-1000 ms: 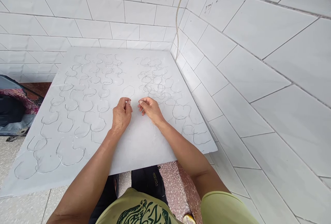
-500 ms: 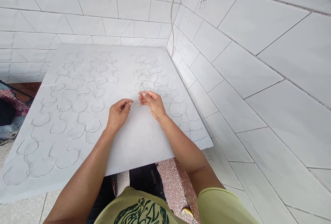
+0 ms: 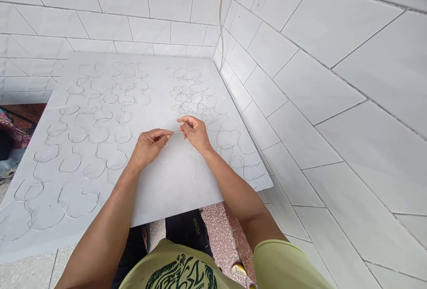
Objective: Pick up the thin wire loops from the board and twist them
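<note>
My left hand (image 3: 148, 145) and my right hand (image 3: 195, 132) meet over the middle of a white board (image 3: 173, 182). Each pinches thumb and fingers together. Between the fingertips runs a thin bent wire (image 3: 175, 131), hard to see against the white. Many curved wire pieces (image 3: 96, 133) lie in rows on the left half of the board. A second group of wire pieces (image 3: 196, 98) lies at the right, just beyond my right hand.
White tiled walls close in behind the board and along its right side. A thin cable (image 3: 222, 9) hangs down in the corner. At the far left lies a pile of dark and patterned cloth (image 3: 10, 138). My legs and a speckled floor (image 3: 220, 231) show under the board's near edge.
My view has shifted slightly right and up. My right hand rose a little toward the right wire group and my left fingers stretched toward it; both keep pinching the wire.
</note>
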Motion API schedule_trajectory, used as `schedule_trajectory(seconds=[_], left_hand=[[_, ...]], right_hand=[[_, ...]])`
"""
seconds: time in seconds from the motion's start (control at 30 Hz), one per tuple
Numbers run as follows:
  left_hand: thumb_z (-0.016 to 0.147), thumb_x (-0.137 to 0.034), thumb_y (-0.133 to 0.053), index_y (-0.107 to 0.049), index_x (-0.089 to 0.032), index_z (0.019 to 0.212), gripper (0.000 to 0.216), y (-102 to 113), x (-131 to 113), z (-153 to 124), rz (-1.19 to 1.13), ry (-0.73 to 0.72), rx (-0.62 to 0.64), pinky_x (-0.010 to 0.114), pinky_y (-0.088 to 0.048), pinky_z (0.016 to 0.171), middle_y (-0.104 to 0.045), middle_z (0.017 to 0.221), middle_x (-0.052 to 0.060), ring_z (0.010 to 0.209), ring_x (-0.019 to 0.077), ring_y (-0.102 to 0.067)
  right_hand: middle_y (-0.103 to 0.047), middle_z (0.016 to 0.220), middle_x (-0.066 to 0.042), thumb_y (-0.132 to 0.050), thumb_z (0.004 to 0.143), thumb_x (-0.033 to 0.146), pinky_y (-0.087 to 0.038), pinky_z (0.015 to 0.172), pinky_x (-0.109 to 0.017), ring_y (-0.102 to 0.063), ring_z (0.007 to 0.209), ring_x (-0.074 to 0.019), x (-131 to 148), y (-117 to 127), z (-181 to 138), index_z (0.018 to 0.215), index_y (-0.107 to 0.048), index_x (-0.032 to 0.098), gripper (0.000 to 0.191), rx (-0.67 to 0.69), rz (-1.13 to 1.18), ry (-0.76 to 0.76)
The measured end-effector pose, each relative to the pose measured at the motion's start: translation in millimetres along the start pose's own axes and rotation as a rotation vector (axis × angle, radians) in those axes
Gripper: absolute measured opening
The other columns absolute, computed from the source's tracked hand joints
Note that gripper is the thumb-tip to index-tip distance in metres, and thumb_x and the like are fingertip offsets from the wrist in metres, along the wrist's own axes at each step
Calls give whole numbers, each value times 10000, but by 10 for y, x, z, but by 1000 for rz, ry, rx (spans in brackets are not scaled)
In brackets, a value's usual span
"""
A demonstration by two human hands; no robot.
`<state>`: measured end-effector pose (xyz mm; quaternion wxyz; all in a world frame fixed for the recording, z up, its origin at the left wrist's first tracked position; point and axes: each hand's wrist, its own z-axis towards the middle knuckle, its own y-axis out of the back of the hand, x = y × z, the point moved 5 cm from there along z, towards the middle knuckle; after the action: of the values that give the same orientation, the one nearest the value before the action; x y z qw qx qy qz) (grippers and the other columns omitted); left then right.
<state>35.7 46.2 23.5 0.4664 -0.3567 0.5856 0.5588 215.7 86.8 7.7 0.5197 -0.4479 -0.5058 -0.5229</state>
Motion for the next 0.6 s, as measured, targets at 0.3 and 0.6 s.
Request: schedule_trajectory(seconds=[0.3,0.6], left_hand=[[891,-421,-648,-817,-270,1013,257,-40,7,-33,25,0,96,264,-378,528,-651,736,15,593,132,-476],[857,-401,-708,-768,-203,929,219,35,43,57,-144,65,-26,278,-489,603,-636,723,19,595,122,-546]], right_hand=[[-620,764,10,-498,934,267,-405,571,-239,-512,633,-115,-1,-50,-55,1010,-731,254,245,-4,-158,96],[-655,761,21,-502,909,251,-420,541,-240,-521,575,-109,-6,-1,-37,991,-639,241,159,-93,-148,47]])
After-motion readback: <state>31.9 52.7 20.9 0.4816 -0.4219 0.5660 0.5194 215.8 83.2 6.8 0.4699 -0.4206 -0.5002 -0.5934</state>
